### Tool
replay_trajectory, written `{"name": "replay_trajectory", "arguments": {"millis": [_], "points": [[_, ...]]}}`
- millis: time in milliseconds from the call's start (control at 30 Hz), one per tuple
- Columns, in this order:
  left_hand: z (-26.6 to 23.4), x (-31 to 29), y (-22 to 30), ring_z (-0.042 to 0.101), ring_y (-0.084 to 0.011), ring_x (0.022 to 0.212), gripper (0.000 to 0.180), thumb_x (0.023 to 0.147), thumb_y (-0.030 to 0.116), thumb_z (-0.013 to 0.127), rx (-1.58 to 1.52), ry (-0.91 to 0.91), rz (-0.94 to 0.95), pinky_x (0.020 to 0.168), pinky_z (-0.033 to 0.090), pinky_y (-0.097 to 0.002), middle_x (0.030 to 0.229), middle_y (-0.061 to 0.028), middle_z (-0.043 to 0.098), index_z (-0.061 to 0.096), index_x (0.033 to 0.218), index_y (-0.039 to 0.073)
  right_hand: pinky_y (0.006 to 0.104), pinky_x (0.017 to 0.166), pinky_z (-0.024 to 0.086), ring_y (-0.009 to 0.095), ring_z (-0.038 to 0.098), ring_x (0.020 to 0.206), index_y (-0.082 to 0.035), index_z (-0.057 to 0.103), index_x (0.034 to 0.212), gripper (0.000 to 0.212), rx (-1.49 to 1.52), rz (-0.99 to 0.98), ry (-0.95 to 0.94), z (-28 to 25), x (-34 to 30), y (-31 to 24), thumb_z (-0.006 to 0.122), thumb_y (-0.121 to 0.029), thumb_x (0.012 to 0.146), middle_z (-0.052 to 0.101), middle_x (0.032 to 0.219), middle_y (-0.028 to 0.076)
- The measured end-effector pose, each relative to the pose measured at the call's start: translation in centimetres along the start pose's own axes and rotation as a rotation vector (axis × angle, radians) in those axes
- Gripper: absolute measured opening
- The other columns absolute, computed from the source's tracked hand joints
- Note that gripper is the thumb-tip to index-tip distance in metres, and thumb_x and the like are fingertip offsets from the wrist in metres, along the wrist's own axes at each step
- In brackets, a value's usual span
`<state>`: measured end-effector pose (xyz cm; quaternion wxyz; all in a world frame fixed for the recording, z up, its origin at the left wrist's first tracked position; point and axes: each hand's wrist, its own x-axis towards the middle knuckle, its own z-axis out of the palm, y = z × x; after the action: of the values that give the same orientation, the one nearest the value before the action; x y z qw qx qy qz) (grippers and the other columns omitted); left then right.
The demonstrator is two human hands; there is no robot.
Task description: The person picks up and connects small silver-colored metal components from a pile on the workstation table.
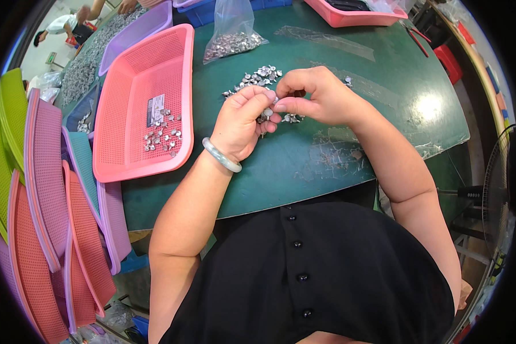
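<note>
Head view: wide fisheye, left one of a head-worn pair. Faces steeply downward, over the black top [338, 258] to the green table [269, 183]. Range: near, with left hand [242, 121] and right hand [321, 97] just above the view's centre. Straight edges bowed; dark circular rim, beside which detail is perhaps unreliable.

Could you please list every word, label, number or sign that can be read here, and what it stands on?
White rectangular paper label inside the pink mesh plastic basket: printing too small and blurred to read.
Small green-and-white panel in the background: too small to read.
I can read none.
</note>
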<state>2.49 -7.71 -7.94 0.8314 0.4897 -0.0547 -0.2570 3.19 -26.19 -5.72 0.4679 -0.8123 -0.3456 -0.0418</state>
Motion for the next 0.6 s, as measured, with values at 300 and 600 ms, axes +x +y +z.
{"name": "replay_trajectory", "arguments": {"millis": [300, 600], "points": [[-0.3, 0.1, 0.3, 0.056, -0.0151, 0.069, 0.010, 0.086, 0.013, 0.048, -0.141, 0.046, -0.023, 0.060, 0.049, -0.0246, 0.082, -0.0077, 0.057, 0.051, 0.086, 0.004, 0.0326, 0.063, 0.044, 0.024, 0.055, 0.071, -0.002, 0.060, 0.078, 0.012, -0.231, -0.003, -0.253, -1.1, -0.2, 0.9, 0.065, -0.007, 0.069, 0.057, 0.074, 0.008], [-0.8, 0.3, 0.1, 0.056, -0.0159, 0.070, 0.016, 0.086, 0.016, 0.047, -0.137, 0.023, -0.018, 0.061, 0.050, -0.0245, 0.082, -0.0081, 0.056, 0.053, 0.091, 0.002, 0.0344, 0.071, 0.043, 0.025, 0.051, 0.081, -0.003, 0.060, 0.071, 0.006, -0.374, -0.098, -0.286, 0.2, -0.6, 1.2, 0.063, -0.005, 0.066, 0.055, 0.077, 0.006]]}}
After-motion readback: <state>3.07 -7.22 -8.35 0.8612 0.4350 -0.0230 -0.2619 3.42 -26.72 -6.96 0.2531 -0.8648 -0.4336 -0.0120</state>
